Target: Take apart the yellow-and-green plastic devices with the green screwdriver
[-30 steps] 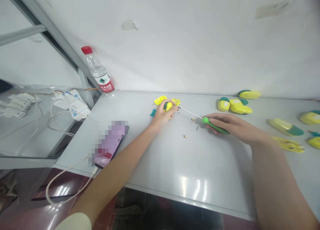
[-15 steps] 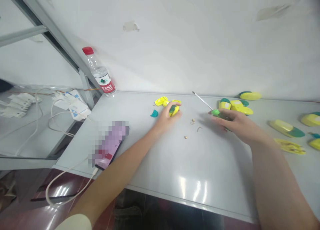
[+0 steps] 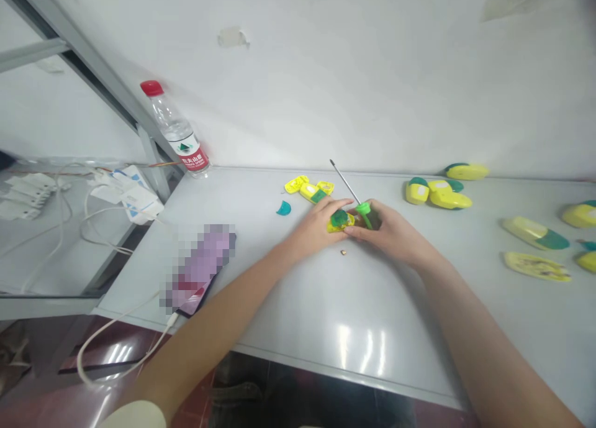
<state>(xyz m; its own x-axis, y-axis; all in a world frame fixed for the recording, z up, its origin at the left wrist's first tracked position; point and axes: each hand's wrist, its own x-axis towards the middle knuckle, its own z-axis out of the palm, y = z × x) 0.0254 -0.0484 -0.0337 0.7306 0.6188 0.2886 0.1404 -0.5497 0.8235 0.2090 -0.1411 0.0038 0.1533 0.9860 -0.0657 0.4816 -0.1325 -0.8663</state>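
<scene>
Hands together: left hand (image 3: 316, 228) clamped on casing (image 3: 339, 222), which sits between both hands; right hand (image 3: 392, 228) clamped on screwdriver (image 3: 365, 212), shaft angled away, tip off casing. Step judged as screw work; next move seemingly calls for seating tip on casing.

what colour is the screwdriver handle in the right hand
Bright green: the screwdriver handle in the right hand shows best in the head view.
</scene>
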